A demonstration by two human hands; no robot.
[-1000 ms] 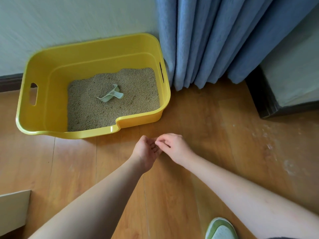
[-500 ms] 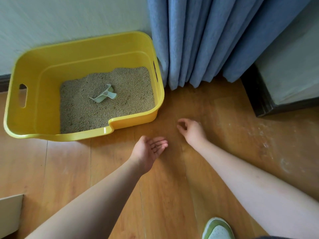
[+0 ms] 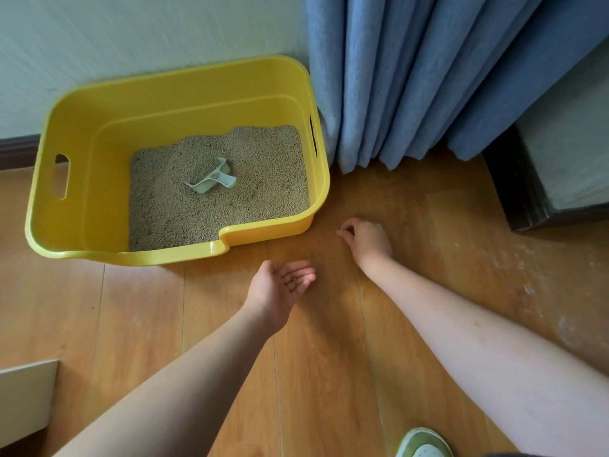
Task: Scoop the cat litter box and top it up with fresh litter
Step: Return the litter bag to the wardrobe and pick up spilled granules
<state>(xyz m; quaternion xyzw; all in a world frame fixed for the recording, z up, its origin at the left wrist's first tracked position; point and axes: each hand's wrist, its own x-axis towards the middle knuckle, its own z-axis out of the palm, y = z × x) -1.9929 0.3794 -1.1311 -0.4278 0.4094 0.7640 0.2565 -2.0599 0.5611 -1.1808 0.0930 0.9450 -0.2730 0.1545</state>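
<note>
A yellow litter box stands on the wood floor against the wall, holding beige litter. A pale green scoop lies in the middle of the litter. My left hand hovers palm up in front of the box, fingers relaxed, with a few small litter grains on them. My right hand is down on the floor beside the box's front right corner, its fingers curled with the tips together at the boards. Whether a grain is between them is too small to tell.
Blue curtains hang to the floor right of the box. A dark-based piece of furniture stands at the far right. A green shoe shows at the bottom edge, a white panel at lower left. Pale dusty marks spot the floor at right.
My right hand left my left palm and moved right and forward to the floor by the box corner. My left hand opened palm up and stayed put.
</note>
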